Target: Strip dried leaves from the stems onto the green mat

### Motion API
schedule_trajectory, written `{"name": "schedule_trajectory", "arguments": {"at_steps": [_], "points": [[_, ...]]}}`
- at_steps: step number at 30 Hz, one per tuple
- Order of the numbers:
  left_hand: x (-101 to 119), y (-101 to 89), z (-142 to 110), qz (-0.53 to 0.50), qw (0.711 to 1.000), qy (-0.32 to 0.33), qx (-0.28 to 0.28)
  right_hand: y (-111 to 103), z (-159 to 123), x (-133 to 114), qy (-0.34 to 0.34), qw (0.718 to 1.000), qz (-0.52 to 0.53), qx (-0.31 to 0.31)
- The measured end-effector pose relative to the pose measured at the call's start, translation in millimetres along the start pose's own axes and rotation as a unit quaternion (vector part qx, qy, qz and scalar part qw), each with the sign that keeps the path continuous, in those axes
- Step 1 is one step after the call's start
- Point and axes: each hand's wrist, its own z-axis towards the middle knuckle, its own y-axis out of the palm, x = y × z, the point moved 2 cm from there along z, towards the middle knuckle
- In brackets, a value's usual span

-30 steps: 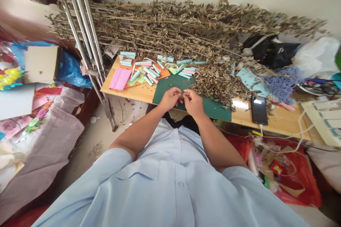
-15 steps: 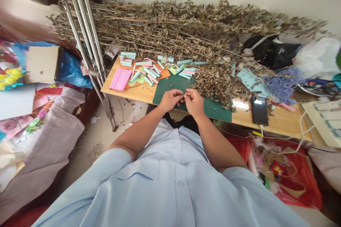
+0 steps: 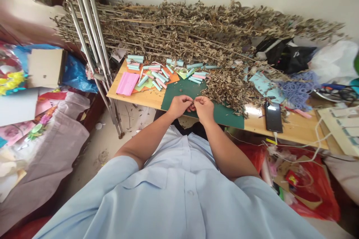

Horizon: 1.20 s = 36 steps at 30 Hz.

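My left hand (image 3: 180,106) and my right hand (image 3: 204,109) meet at the fingertips over the front edge of a dark green mat (image 3: 179,90). Both are closed in a pinch, thumbs against fingers. A small brownish bit, apparently dried leaf, shows between them; the fingers hide most of it. Just beyond my right hand lies a heap of crumbled dried leaves (image 3: 227,87). Rolled tubes of blue and pink paper (image 3: 159,76) lie behind and left of the mat, beside a folded pink sheet (image 3: 127,83).
Long dried leafy stalks (image 3: 168,30) cover the back of the table along the wall. To the right are a black phone (image 3: 273,116) on a cable, purple yarn (image 3: 298,89) and a white plastic bag (image 3: 335,59). Metal crutches (image 3: 94,44) lean at the left table end.
Both hands stay at the same spot. The fingers have shifted slightly, with the right hand a little lower and its fingertips curled closer to the left ones.
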Motion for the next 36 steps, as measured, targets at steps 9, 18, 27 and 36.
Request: {"name": "schedule_trajectory", "arguments": {"at_steps": [9,18,27,36], "points": [[-1.4,-1.7,-0.8,-0.04,0.999,0.0,0.005,3.4,-2.2,2.3,0.074,0.991,0.101,0.037],[5.0,1.1,-2.2,-0.093,0.996,-0.005,0.002,-6.4,-6.2,-15.7,0.023,0.993,0.113,0.024],[3.9,-2.3,-1.3,-0.102,0.994,-0.013,-0.039,-13.4,-9.5,-17.0,-0.009,1.0,0.028,0.01],[8.9,-9.9,-3.8,0.03,0.996,-0.03,-0.075,-9.6,-20.7,-25.6,-0.024,0.999,-0.025,-0.008]]}}
